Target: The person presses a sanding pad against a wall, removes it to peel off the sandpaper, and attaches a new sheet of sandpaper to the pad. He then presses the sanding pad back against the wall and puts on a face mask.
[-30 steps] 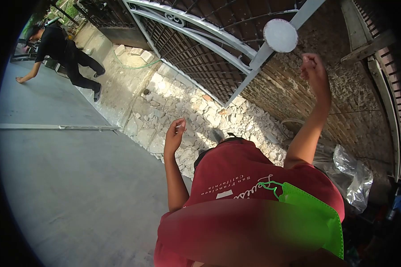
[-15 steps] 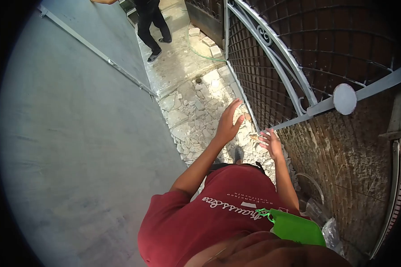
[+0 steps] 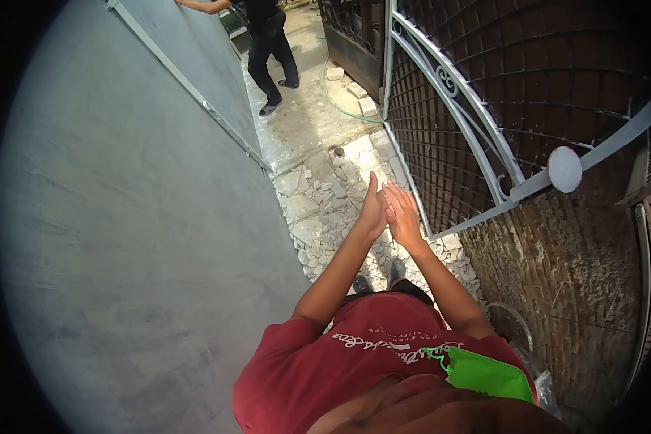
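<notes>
My left hand and my right hand meet palm to palm in front of my body, above the rubble ground. Both have their fingers stretched out, and no object shows in either. Where the palms meet, the surfaces are hidden. Below them are my shoes and my red T-shirt. A green pouch-like item hangs at my chest. To the right of my hands stands a metal gate with a mesh of bars.
A smooth grey wall runs along the left, crossed by a metal strip. Broken stones cover the ground. Ahead, a person in dark clothes stands with a hand on the wall. A green hose lies by several blocks.
My hands have come together from being apart, the right one moving left to touch the left. The view has shifted slightly, so the wall, gate and person sit lower and further right.
</notes>
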Demonstrator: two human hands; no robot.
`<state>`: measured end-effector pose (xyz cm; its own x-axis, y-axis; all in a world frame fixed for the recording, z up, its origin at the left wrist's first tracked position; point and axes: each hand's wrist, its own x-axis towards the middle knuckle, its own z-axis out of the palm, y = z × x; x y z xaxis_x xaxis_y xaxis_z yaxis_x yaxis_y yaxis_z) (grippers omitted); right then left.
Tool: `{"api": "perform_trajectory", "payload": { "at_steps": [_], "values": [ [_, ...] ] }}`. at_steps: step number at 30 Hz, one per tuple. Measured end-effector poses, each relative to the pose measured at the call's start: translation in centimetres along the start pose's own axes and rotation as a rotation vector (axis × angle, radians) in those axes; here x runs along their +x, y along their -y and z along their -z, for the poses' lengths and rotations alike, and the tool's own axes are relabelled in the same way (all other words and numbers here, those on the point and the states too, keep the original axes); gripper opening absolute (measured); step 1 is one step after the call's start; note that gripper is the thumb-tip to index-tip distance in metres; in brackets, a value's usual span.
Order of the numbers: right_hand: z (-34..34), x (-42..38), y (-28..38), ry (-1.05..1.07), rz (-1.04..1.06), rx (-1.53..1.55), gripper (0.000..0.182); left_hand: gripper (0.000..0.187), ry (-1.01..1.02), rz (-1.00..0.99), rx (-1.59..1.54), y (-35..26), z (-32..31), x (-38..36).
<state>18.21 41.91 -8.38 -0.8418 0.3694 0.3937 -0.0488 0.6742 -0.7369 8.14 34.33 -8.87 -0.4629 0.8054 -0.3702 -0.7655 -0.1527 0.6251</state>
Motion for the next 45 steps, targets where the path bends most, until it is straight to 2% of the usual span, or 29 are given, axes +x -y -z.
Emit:
{"api": "perform_trajectory", "payload": {
  "at_steps": [1,2,3,4,5,7,8,9,10,11,12,13,14,15,16,18,22,23,25,27,29,31,32,33,35,39,41,43,45],
  "values": [
    [0.0,-0.1,-0.8,0.048,-0.170,-0.099,0.056,0.078,-0.043,-0.102,0.057,-3.3,-1.0,-2.9],
    [-0.2,-0.8,-4.0,0.159,-0.519,-0.056,0.060,0.072,-0.096,-0.199,0.113,-5.7,-2.1,-5.3],
    [0.1,-2.7,-9.4,0.270,-0.538,-0.182,0.061,0.072,-0.106,-0.201,0.111,-7.0,-2.7,-6.9],
    [2.5,-3.4,-8.1,0.239,-0.587,-0.159,0.056,0.072,-0.055,-0.337,0.258,-8.2,-3.0,-8.4],
    [3.4,-5.1,-10.6,0.100,-0.473,-0.072,0.053,0.072,-0.009,-0.477,0.408,-9.3,-3.3,-10.2],
    [7.7,-5.9,-11.4,0.079,-0.576,0.193,0.047,0.077,0.360,-0.521,0.626,-9.3,-6.4,-13.7],
    [11.2,-4.8,-7.5,0.120,-0.613,0.385,0.042,0.077,0.320,-0.536,0.629,-8.9,-7.6,-15.4],
    [14.9,-3.0,-1.6,0.143,-0.570,0.461,0.039,0.073,0.631,-0.490,0.638,-8.3,-8.9,-16.8],
    [18.0,-2.1,1.7,0.171,-0.394,0.474,0.042,0.070,0.946,-0.432,0.639,-7.6,-10.2,-17.8],
    [20.6,-1.6,5.8,0.130,-0.165,0.518,0.054,0.069,1.261,-0.359,0.630,-7.0,-11.3,-18.7],
    [22.7,-1.5,9.8,0.040,0.009,0.514,0.070,0.069,1.237,-0.365,0.640,-6.6,-12.1,-19.3],
    [24.4,-2.2,12.1,-0.046,0.195,0.522,0.080,0.060,1.288,-0.418,0.618,-6.2,-12.7,-19.9],
    [26.0,-1.7,14.7,0.026,0.521,0.620,0.078,0.051,1.336,-0.466,0.594,-6.0,-13.2,-20.4],
    [27.0,-1.6,18.2,0.035,0.733,0.624,0.063,0.051,1.312,-0.461,0.607,-6.1,-13.7,-20.9],
    [27.6,-3.2,20.4,0.026,0.820,0.630,0.036,0.043,1.351,-0.469,0.606,-6.4,-14.3,-21.3],
    [29.5,-3.3,21.9,0.085,0.985,0.529,0.034,0.035,1.403,-0.535,0.598,-5.7,-14.5,-21.4],
    [27.6,-1.2,28.8,0.179,1.154,0.623,0.026,0.034,1.197,-0.623,0.607,-6.4,-14.7,-21.8],
    [26.6,-0.5,30.5,0.202,1.183,0.666,0.026,0.034,1.195,-0.620,0.615,-6.6,-14.5,-21.9],
    [25.7,0.3,31.4,0.222,1.211,0.714,0.029,0.035,1.033,-0.524,0.650,-7.0,-14.0,-22.1],
    [25.0,0.6,31.4,0.103,1.295,0.666,0.025,0.035,0.984,-0.571,0.645,-7.4,-13.8,-22.5],
    [24.3,0.1,31.1,0.081,1.260,0.779,0.027,0.035,0.910,-0.533,0.649,-7.9,-13.6,-22.8],
    [23.9,-0.6,30.9,-0.213,1.275,0.518,0.027,0.031,0.896,-0.534,0.671,-8.0,-12.9,-22.7],
    [25.2,-1.5,30.2,-0.116,1.223,0.415,0.021,0.026,0.891,-0.535,0.694,-8.0,-12.6,-22.7],
    [25.7,-1.9,29.7,-0.117,1.226,0.416,0.021,0.026,0.890,-0.536,0.697,-8.1,-12.5,-22.8],
    [26.5,-2.4,28.8,-0.244,1.298,0.373,0.026,0.035,0.815,-0.475,0.641,-8.3,-12.2,-23.2],
    [26.8,-3.3,25.3,-0.468,1.115,0.401,0.026,0.030,0.783,-0.500,0.652,-8.5,-12.3,-23.9],
    [27.3,-3.6,22.1,-0.631,0.904,0.460,0.026,0.024,0.770,-0.640,0.627,-8.3,-12.5,-23.7],
    [26.8,-4.1,19.3,-0.736,0.632,0.552,0.027,0.022,0.617,-0.623,0.668,-8.8,-12.2,-23.8],
    [26.0,-4.1,16.7,-0.777,0.353,0.638,0.028,0.027,0.518,-0.725,0.551,-8.3,-11.0,-22.8]
  ]
}}
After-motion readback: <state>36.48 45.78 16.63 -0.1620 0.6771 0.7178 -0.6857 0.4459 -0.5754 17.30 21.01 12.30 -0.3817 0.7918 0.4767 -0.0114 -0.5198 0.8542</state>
